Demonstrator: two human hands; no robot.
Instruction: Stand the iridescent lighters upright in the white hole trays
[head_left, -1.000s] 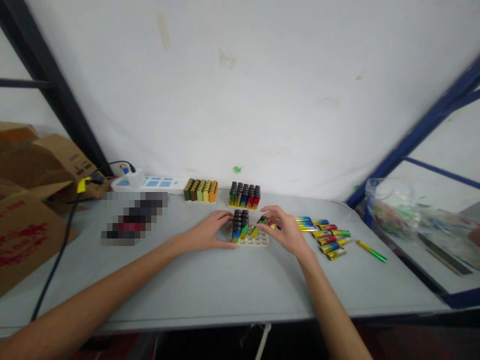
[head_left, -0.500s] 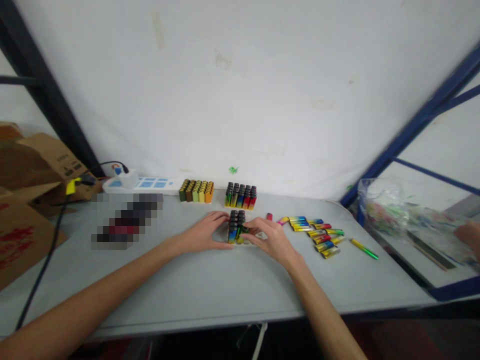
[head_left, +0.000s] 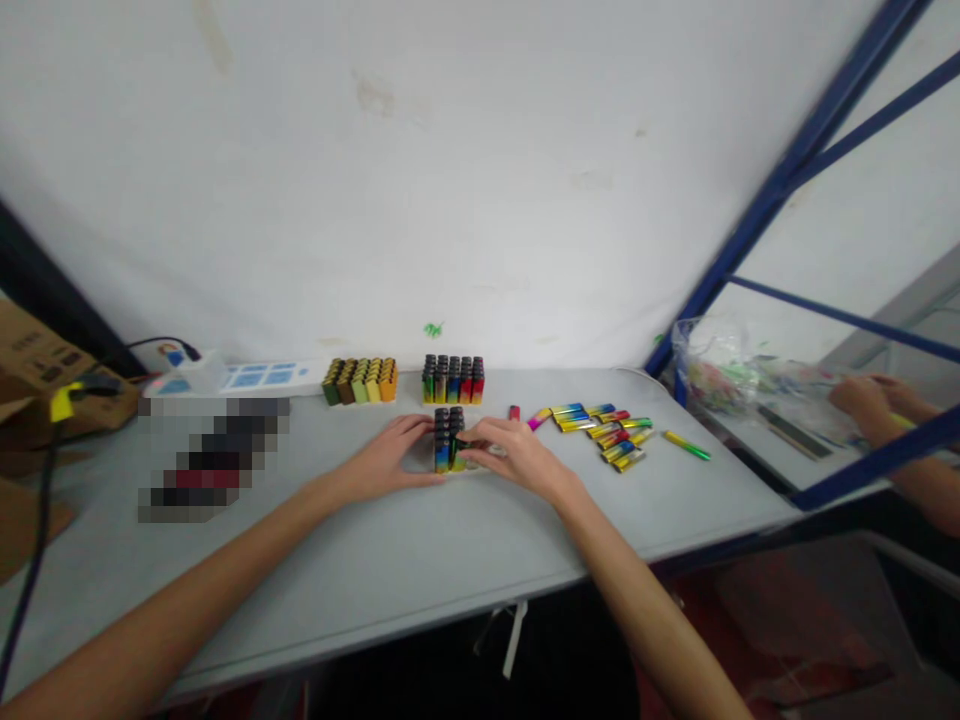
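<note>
Several upright lighters with black tops stand in a small pale tray near the middle of the table. My left hand is curved around the tray's left side, thumb along its front and fingers behind, holding it. At the right side of the group, my right hand pinches a green lighter close to its top. Part of the tray is hidden behind my right fingers.
Behind stand a block of gold-topped lighters and a block of coloured ones. Loose shiny lighters lie to the right. A power strip runs along the wall. Beyond the blue frame are a co-worker's hands.
The view has swung to the right, bringing more of the co-worker's hands into sight. My right fingers have shifted up along the lighters; my left hand still holds the tray.
</note>
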